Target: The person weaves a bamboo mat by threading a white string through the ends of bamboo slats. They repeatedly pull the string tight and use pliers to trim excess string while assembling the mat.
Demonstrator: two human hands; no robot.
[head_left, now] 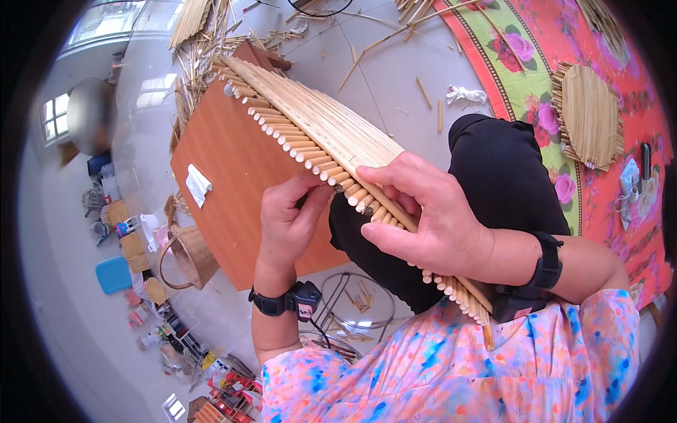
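From my remote seat I see the reed panel (338, 134) slanting across the lap, its far end over the brown counter (240, 190). My right hand (444, 211) clasps its edge, thumb and fingers parted around the rods. My left hand (293, 215) has thumb and forefinger pressed together at the cut ends; I can't tell what lies between. I judge it light, stiff along the rods, smooth and crushable, best held along the thick rim, gently.
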